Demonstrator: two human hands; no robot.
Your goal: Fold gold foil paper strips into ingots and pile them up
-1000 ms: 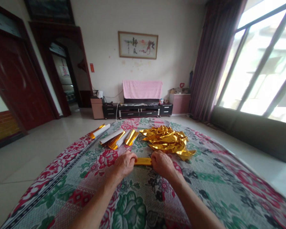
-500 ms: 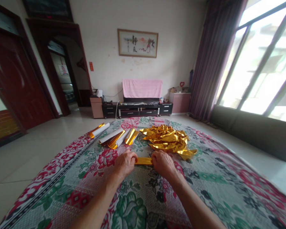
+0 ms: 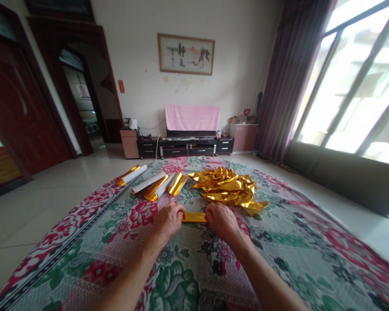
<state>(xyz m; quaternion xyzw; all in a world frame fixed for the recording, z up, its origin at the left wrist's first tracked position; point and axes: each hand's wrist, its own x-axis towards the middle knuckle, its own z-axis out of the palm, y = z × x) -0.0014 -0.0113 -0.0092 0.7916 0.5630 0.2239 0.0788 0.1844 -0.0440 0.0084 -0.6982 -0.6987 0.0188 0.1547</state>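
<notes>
A flat, narrow strip of folded gold foil paper (image 3: 195,217) stretches between my two hands, low over the flowered cloth (image 3: 178,285). Its left end is gripped by my left hand (image 3: 169,220), fingers curled and thumb pressed in. My right hand (image 3: 223,220) is closed on the other end in the same way. The fingers cover both ends of the strip. Just beyond my right hand lies a heap of folded gold foil pieces (image 3: 230,188). Several curled sheets of gold paper with white backs (image 3: 155,185) rest past my left hand.
One more curled gold sheet (image 3: 132,175) lies near the cloth's far left edge. Behind the cloth stands a low black cabinet (image 3: 191,149), with a pink towel (image 3: 192,117) draped over something above it. A window (image 3: 353,82) and purple curtain (image 3: 278,86) are at the right.
Both hands keep their hold on the gold foil strip, almost unmoved. The whole view has shifted slightly, so the room appears a little higher and further left.
</notes>
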